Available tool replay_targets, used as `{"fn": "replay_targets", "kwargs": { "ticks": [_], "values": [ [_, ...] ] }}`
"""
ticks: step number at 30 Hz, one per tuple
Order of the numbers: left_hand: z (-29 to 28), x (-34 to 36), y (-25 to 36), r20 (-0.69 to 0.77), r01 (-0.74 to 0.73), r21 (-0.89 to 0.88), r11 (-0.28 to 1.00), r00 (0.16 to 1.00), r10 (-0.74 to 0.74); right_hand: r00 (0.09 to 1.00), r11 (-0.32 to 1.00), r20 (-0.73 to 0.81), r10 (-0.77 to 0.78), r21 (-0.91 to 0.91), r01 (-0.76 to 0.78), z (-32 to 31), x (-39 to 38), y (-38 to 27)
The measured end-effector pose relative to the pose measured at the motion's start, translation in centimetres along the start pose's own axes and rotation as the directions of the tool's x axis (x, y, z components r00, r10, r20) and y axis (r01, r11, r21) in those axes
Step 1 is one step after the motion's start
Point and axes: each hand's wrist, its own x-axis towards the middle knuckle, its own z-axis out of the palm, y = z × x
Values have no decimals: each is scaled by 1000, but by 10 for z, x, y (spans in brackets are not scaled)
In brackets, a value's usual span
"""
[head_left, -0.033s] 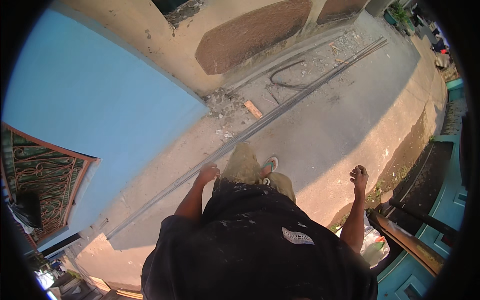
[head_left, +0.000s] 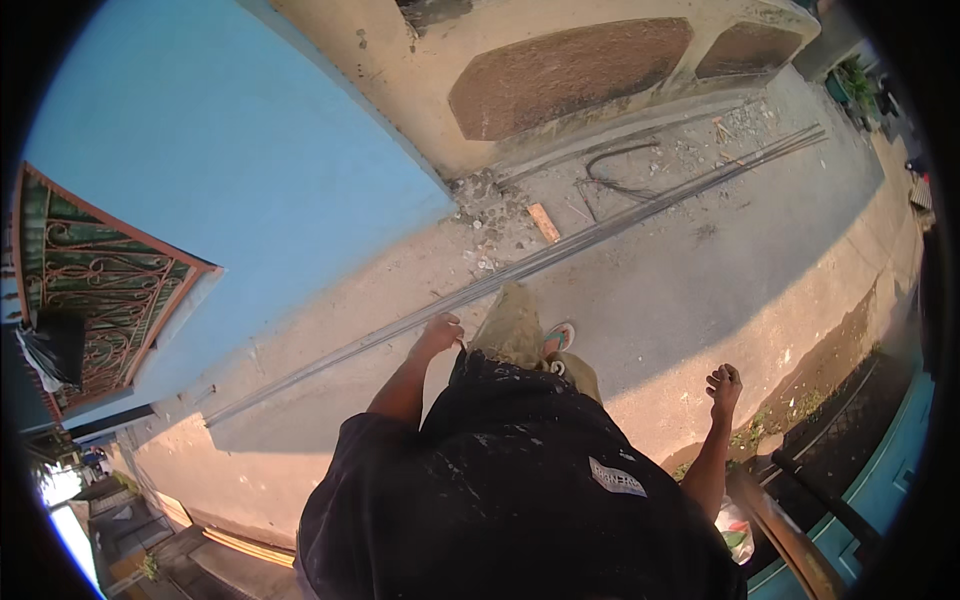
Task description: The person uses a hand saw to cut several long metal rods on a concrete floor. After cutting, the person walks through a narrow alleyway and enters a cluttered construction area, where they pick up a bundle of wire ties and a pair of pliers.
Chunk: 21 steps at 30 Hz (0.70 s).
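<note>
My left hand (head_left: pixel 436 336) hangs beside my khaki trousers (head_left: pixel 508 325), its fingers curled inward near the hem of my dark, paint-spotted shirt (head_left: pixel 500 450). Whether anything is inside those fingers is hidden. Just beyond it, a long bundle of thin metal rods (head_left: pixel 520 268) lies diagonally across the ground. Out to the right, my right hand (head_left: pixel 724 388) is held away from my body with bent fingers over the sunlit paving. Anything it may hold is too small to make out. One foot in a sandal (head_left: pixel 560 338) shows past the trousers.
A short wooden piece (head_left: pixel 544 222) and a bent dark rod (head_left: pixel 620 152) lie beside the bundle, among rubble. A blue wall (head_left: pixel 270 150) with an ornate window grille (head_left: pixel 100 290) rises at left. To the right runs a gutter strip (head_left: pixel 810 400); behind my right arm is a white bag (head_left: pixel 735 530).
The view has turned slightly, so the wall, rods and wooden piece sit farther right. My left hand appears farther right and slightly higher in the picture, my right hand lower. Both keep their curled fingers.
</note>
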Motion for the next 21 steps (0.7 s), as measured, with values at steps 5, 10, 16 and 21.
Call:
{"fn": "replay_targets", "kwargs": {
  "ticks": [5, 10, 16, 21],
  "values": [
    [12, 36, -13, -287, -55, 197, 979, 951, 111, 900, 954, 340, 272, -215, -207, 77, -13, 75],
    [46, 68, -17, -487, 45, 280, 959, 867, 102, 699, 806, 589, 406, -591, 29, 94, 23, 149],
    [-22, 99, 129, -723, -147, -265, 953, 684, -95, 783, 725, 609, 124, -595, 348, 53, 170, 93],
    [-169, 122, 243, -967, -417, 16, 909, 226, 121, 936, 915, 294, 195, -397, -65, 136, 93, -76]
  ]
}}
